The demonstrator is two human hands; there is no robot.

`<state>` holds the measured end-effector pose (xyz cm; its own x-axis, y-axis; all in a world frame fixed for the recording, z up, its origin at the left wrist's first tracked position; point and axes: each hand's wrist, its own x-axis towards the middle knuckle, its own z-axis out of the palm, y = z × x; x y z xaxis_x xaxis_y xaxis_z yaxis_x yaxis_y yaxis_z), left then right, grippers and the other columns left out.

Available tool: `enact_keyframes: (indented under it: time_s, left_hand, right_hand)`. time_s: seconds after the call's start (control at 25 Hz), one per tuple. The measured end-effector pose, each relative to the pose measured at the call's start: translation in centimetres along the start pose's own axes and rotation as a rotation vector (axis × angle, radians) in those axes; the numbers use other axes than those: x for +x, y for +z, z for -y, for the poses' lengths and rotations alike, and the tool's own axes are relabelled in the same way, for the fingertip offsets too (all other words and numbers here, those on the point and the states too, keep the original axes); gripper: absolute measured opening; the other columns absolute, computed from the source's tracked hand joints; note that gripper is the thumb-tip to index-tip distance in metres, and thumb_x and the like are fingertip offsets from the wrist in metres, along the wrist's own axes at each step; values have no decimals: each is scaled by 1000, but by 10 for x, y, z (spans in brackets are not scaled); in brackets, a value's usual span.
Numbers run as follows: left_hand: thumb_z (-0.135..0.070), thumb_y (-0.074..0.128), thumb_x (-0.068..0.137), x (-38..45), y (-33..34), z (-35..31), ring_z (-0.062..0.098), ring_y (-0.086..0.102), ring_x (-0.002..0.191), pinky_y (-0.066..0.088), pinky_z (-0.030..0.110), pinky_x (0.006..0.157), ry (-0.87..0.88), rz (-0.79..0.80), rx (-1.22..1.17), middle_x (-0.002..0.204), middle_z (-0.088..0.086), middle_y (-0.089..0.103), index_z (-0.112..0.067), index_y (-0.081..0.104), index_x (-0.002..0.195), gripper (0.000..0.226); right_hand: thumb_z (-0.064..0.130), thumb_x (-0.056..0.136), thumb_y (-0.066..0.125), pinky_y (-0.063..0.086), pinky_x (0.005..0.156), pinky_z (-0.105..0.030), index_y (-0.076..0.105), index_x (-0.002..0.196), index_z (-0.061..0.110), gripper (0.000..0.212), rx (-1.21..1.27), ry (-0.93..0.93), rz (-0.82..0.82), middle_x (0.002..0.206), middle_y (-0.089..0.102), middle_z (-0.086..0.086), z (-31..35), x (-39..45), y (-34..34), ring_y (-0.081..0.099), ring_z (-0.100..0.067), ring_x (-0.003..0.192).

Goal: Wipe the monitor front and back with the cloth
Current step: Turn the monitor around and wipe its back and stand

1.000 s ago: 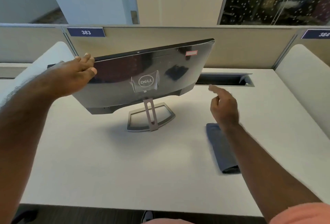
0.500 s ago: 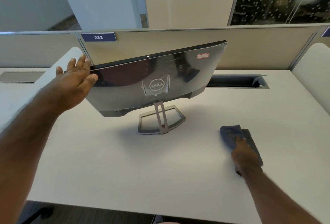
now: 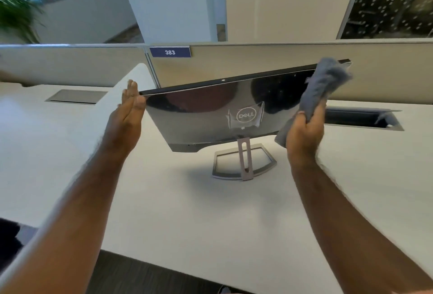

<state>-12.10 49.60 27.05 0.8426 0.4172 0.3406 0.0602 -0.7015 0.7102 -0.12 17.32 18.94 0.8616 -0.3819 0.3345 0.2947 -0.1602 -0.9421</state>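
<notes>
White desk [image 3: 187,211] | monitor [image 3: 199,115] back | right hand [image 3: 304,134] gripping cloth [image 3: 323,85]

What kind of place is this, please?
Most likely an open-plan office. A desk stands against a low partition that bears the numbered plate 383; a monitor stands on the desk, and a glass-walled room lies behind.

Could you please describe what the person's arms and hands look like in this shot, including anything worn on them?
Both forearms are bare from wrist to past the elbow. The left hand and right hand wear no gloves, and no watch, ring or bracelet shows. A sliver of salmon-pink sleeve appears at the bottom right corner; the left arm's sleeve is out of view.
</notes>
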Motion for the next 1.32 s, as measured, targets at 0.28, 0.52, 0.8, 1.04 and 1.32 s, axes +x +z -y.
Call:
enact_keyframes:
  time_s: [0.28, 0.52, 0.8, 1.04, 1.32]
  left_hand:
    - [-43, 26, 104, 0, 4, 7, 9, 25, 145, 16, 37, 121, -51, 31, -242, 157, -7, 30, -29, 27, 153, 51]
    - [-58, 30, 97, 5, 0, 16, 10, 30, 143, 20, 42, 120, -74, 83, -340, 154, -10, 34, -40, 34, 148, 54]
    - [-60, 26, 94, 6, 0, 18, 15, 25, 146, 18, 44, 121, -70, 92, -306, 157, -7, 30, -41, 31, 148, 58]
    - [-64, 27, 93, 6, -2, 15, 12, 34, 141, 21, 40, 119, -81, 89, -322, 152, -10, 37, -48, 36, 144, 54]
    - [-47, 19, 96, 2, 6, 10, 7, 2, 149, 0, 34, 121, 64, 39, 17, 163, -8, 8, -20, 21, 155, 65]
  right_hand:
    - [0, 85, 45, 9, 122, -45, 18, 151, -3, 72, -310, -498, 290, 159, 14, -27, 32, -98, 133, 11, -42, 148]
    - [13, 91, 37, 27, 116, -54, 39, 149, 14, 58, -710, -913, 553, 155, 38, -7, -18, -136, 159, 32, -32, 144]
    - [10, 93, 35, 13, 121, -54, 20, 153, 11, 62, -677, -856, 386, 161, 14, -10, -6, -100, 145, 10, -32, 150]
    - [12, 94, 44, 23, 120, -48, 37, 149, 14, 56, -719, -1049, 465, 155, 39, -7, -17, -121, 167, 33, -30, 144]
    - [16, 80, 65, 33, 113, -54, 47, 143, 12, 66, -990, -695, 576, 152, 43, -7, -95, -121, 96, 39, -33, 140]
